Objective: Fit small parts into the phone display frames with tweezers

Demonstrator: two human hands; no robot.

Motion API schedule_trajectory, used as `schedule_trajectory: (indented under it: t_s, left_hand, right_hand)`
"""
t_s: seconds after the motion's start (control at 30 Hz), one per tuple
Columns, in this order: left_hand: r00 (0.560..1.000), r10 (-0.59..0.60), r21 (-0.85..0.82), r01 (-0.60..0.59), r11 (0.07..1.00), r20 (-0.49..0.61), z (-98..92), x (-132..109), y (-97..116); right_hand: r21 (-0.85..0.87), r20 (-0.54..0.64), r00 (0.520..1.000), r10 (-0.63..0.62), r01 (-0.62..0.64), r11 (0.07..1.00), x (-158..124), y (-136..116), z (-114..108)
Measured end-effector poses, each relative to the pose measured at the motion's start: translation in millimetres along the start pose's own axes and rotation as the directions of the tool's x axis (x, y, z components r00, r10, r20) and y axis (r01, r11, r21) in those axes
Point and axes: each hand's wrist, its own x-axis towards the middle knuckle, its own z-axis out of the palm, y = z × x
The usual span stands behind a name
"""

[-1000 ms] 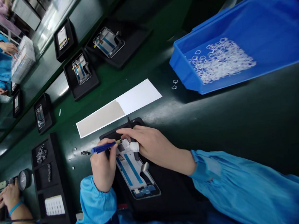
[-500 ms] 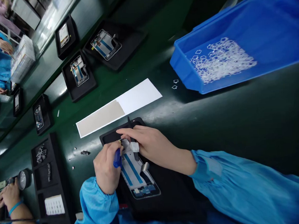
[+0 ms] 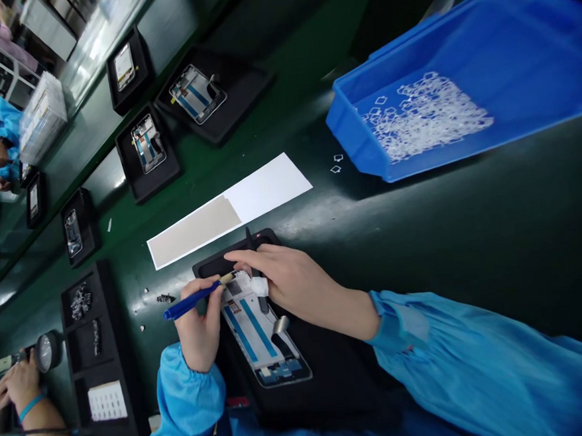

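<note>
My left hand (image 3: 197, 334) pinches a blue pen-like tool (image 3: 191, 303) with a beige tip, which points at the top end of an opened phone body (image 3: 250, 334). Two blue strips and a lifted ribbon cable (image 3: 280, 326) show on the phone. It lies in a black tray (image 3: 326, 368) in front of me. Over the phone's upper right edge, my right hand (image 3: 295, 277) is closed around a slim black tool (image 3: 264, 304) with white wrapping (image 3: 260, 286). Its fingertips are partly hidden, close to the blue tool's tip.
Beyond the tray lies a white card strip (image 3: 269, 186). A blue bin (image 3: 525, 82) of small white frames stands at right. More black trays with phones (image 3: 149, 145) sit at upper left. A compartment tray (image 3: 89, 361) lies at left, near a co-worker's hands (image 3: 21, 383).
My left hand has turned and shifted left, so the blue tool now lies slanted with its beige tip showing. My right hand has barely moved. A co-worker's hand has come down from the clear stack.
</note>
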Motion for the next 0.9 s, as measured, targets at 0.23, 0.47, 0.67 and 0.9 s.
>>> schedule_trajectory:
  t_s: [0.23, 0.47, 0.67, 0.9]
  left_hand:
    - [0.984, 0.117, 0.084, -0.13, 0.988, 0.137, -2.7, 1, 11]
    - [0.908, 0.202, 0.253, -0.306, 0.918, 0.366, -11.3, 16, 24]
    - [0.994, 0.02, -0.049, -0.015, 0.999, 0.106, -2.1, 5, 0]
    - [0.848, -0.441, -0.577, 0.21, 0.789, -0.295, -34.3, -10, -14]
  right_hand:
    - [-0.028, -0.001, 1.0, -0.005, 0.005, 1.0, 0, 0, 1]
    - [-0.063, -0.003, 1.0, -0.011, 0.011, 0.998, 0, -1, 1]
    - [-0.148, 0.024, 0.997, -0.071, 0.074, 0.986, 0, -2, 4]
    - [-0.149, 0.016, 0.995, -0.095, 0.096, 0.984, -2, 1, 9]
